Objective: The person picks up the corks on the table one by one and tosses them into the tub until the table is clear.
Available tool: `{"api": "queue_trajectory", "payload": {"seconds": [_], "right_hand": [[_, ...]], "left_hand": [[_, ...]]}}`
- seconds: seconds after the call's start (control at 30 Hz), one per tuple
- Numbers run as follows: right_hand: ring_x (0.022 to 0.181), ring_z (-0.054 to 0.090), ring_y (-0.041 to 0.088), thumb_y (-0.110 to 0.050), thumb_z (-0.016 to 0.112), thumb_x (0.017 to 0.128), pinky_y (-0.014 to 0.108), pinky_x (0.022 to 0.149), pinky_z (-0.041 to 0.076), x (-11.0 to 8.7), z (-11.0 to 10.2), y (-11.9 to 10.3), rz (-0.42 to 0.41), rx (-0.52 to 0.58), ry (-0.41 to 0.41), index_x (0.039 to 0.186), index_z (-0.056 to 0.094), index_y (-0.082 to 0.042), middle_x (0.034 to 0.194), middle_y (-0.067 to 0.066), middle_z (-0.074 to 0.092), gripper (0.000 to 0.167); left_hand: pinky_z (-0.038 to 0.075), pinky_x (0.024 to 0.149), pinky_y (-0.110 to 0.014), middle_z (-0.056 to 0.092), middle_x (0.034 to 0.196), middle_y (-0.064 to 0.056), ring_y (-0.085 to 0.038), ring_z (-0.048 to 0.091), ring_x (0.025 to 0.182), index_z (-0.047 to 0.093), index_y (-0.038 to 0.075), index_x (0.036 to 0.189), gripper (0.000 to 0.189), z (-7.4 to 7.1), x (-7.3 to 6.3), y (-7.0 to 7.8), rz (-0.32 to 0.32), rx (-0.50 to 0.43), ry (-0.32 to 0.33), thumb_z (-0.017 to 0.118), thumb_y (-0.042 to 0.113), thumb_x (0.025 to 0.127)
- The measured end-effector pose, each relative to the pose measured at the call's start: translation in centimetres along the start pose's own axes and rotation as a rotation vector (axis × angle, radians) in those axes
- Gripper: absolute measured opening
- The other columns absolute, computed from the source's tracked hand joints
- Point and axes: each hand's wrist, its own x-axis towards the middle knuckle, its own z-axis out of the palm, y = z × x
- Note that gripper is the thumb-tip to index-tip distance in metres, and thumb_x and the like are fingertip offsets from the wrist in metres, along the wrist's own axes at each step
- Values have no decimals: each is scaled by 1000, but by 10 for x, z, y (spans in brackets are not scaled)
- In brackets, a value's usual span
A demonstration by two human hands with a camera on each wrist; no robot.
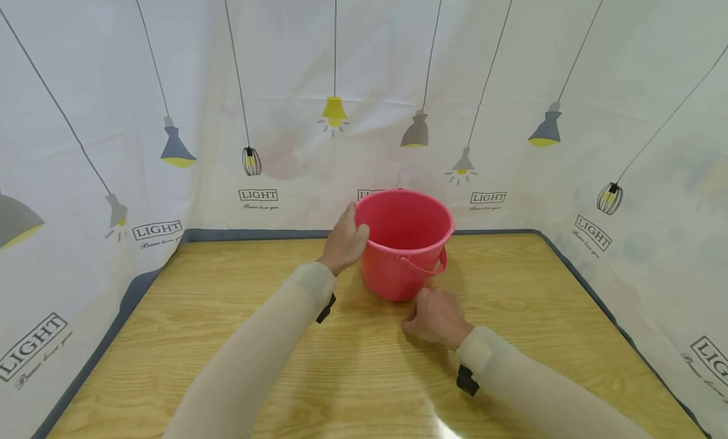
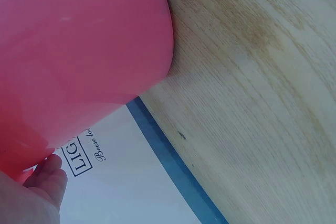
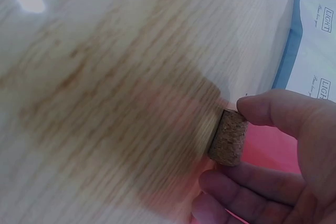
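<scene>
A pink plastic bucket [image 1: 392, 275] stands upright near the back of the wooden table, its handle [image 1: 442, 261] hanging down on the front right side. My left hand [image 1: 344, 242] grips the bucket's rim at the left; in the left wrist view the fingertips show beside the pink wall [image 2: 89, 40]. Low by the bucket's front base, my right hand [image 1: 436, 316] pinches a short brown cork [image 3: 229, 137] by its two ends, thumb on one and a finger on the other. That hand hides the cork in the head view.
The wood-grain table top [image 1: 244, 357] stretches around the bucket. A dark blue edge [image 1: 256, 234] borders it, and white cloth walls [image 1: 364, 54] printed with lamps rise close behind the bucket and on both sides.
</scene>
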Motion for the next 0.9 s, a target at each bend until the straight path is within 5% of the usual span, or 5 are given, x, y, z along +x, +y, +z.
{"api": "queue_trajectory", "payload": {"seconds": [0.9], "right_hand": [[58,53,8,-30,87,78,29,54,48,-15,-16,-3,-74,108,66,66,72,-22,60,-14,59,21]], "left_hand": [[26,121,-54,19,170,-9,-31,26,152,8,7,165,70,1,0,1,-8,-6,13,35,28,104]]}}
